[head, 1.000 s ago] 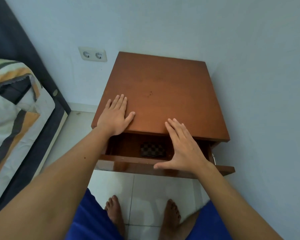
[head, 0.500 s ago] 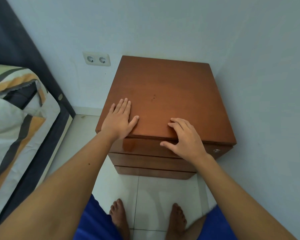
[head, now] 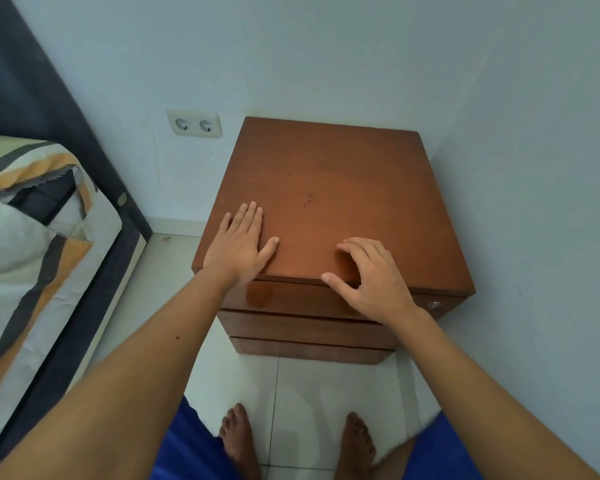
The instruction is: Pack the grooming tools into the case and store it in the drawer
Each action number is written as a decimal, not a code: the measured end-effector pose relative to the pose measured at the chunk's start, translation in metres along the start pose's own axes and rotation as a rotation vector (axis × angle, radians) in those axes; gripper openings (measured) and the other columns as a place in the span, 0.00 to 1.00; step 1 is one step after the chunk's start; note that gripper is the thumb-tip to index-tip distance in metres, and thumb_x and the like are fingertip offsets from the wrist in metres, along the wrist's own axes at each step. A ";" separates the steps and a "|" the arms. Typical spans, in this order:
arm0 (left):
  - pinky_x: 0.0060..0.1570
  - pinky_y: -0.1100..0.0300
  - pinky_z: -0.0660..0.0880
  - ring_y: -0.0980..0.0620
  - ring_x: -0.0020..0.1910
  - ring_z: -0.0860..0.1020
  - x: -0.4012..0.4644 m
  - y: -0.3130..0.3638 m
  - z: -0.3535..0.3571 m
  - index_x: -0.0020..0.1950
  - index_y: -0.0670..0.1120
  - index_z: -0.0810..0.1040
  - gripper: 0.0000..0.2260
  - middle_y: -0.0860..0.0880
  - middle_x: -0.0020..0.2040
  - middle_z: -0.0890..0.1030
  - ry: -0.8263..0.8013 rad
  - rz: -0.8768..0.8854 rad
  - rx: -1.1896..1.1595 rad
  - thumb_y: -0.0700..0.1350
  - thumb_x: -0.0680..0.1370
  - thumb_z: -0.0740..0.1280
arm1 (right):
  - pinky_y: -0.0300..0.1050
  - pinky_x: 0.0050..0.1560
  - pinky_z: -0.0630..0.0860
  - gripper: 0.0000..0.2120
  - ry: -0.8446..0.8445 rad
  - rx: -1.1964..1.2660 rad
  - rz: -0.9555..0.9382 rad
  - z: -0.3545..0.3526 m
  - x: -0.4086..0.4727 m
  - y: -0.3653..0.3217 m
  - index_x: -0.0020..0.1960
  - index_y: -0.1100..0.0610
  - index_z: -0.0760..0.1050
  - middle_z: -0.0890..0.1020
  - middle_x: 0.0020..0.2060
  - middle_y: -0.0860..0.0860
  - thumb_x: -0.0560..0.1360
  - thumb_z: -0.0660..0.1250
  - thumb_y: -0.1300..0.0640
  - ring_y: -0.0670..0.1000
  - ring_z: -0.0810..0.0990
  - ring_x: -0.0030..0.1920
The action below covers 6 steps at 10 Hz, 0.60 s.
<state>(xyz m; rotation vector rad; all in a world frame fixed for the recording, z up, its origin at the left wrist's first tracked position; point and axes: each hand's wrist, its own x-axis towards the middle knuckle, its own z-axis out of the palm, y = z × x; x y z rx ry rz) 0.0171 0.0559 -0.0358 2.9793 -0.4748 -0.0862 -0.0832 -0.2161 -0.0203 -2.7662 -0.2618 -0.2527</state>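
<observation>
A brown wooden nightstand (head: 329, 188) stands in the room's corner with three drawers, all closed. The top drawer (head: 291, 299) sits flush under the top board; the case is out of sight. My left hand (head: 239, 244) lies flat, fingers straight, on the front left of the top board. My right hand (head: 371, 275) hovers over the front edge with loosely curled fingers, fingertips touching the top and thumb pointing left above the drawer front. It holds nothing.
A bed (head: 32, 244) with a striped cover and dark frame stands at the left. A double wall socket (head: 194, 123) is on the back wall. Walls close in behind and to the right. My bare feet (head: 238, 441) stand on white floor tiles.
The top drawer, open a second ago with the checkered case inside, has been pushed closed. My right hand has moved from the drawer front up to the top's edge. The left hand stayed.
</observation>
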 end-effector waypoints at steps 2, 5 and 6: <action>0.84 0.50 0.39 0.51 0.86 0.40 -0.003 0.000 0.000 0.87 0.47 0.42 0.35 0.49 0.87 0.43 -0.003 0.012 -0.008 0.66 0.85 0.41 | 0.53 0.80 0.62 0.33 0.019 0.065 0.153 -0.003 0.032 0.010 0.80 0.55 0.64 0.68 0.79 0.50 0.83 0.57 0.36 0.50 0.63 0.80; 0.84 0.49 0.38 0.52 0.85 0.38 0.001 -0.001 -0.002 0.87 0.48 0.40 0.39 0.50 0.87 0.41 -0.020 0.011 -0.007 0.69 0.82 0.36 | 0.50 0.84 0.42 0.42 -0.191 -0.147 0.246 0.012 0.055 0.005 0.85 0.57 0.43 0.43 0.85 0.52 0.82 0.42 0.29 0.51 0.40 0.84; 0.84 0.49 0.39 0.52 0.85 0.38 0.000 0.001 -0.003 0.87 0.47 0.40 0.43 0.50 0.87 0.41 -0.020 0.004 -0.014 0.72 0.78 0.31 | 0.51 0.84 0.42 0.42 -0.192 -0.170 0.241 0.012 0.055 0.004 0.85 0.57 0.41 0.41 0.85 0.52 0.81 0.39 0.30 0.52 0.38 0.84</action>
